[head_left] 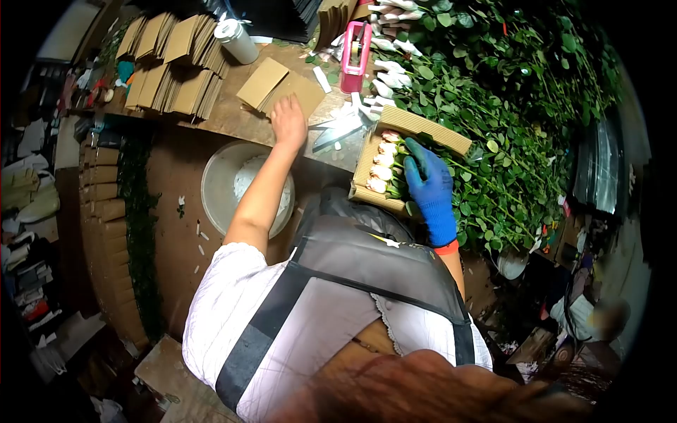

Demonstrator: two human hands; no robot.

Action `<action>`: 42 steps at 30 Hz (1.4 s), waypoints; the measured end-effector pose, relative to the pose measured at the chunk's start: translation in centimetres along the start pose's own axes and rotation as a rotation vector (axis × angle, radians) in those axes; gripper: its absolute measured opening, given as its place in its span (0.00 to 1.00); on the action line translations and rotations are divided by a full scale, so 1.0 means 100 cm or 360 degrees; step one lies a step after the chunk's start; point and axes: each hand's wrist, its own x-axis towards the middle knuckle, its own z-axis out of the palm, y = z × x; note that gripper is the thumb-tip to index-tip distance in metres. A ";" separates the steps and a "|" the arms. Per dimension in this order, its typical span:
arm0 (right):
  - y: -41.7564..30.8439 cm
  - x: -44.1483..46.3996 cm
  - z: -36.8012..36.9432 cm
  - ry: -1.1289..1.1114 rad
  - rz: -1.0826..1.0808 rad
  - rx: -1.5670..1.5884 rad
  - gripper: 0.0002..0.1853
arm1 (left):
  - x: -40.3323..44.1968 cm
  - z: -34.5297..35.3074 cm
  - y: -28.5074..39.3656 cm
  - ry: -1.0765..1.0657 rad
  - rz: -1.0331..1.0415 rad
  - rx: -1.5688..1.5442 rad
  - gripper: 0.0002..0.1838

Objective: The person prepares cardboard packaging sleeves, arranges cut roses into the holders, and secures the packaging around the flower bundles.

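I worry most about the pale pink roses (383,166), which lie in a row inside the corrugated cardboard (423,128) at the front edge of the counter (243,118): too hard a press from my gloved right hand (409,156) could snap a neck or bruise petals, and a careless nudge could tip the wrap off that edge. A tug on its raised flap might also push the heads out of line. That hand has thumb and fingers parted over the leaves just behind the blooms; whether it grips any stems, I cannot tell. My bare left hand (285,107) touches brown card (307,93), fingers loosely extended, any pinch hidden from me. The blooms look plump, rounded and creamy-pink, snugly stacked, their dark green foliage running under the glove.
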 end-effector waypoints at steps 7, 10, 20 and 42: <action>-0.007 0.001 0.003 0.0107 -0.0031 -0.0094 0.19 | 0.019 -0.004 0.007 -0.0080 -0.0153 -0.0156 0.32; -0.009 0.000 0.000 0.0128 -0.0040 -0.0099 0.19 | 0.024 -0.016 0.015 -0.0103 -0.0065 -0.0379 0.18; -0.020 -0.015 -0.009 -0.0014 0.0274 0.0416 0.21 | 0.012 -0.081 0.016 0.0115 -0.0322 -0.1075 0.09; 0.024 0.000 -0.018 -0.0834 0.1347 0.0940 0.19 | -0.026 -0.115 0.064 -0.0036 0.0326 -0.1166 0.22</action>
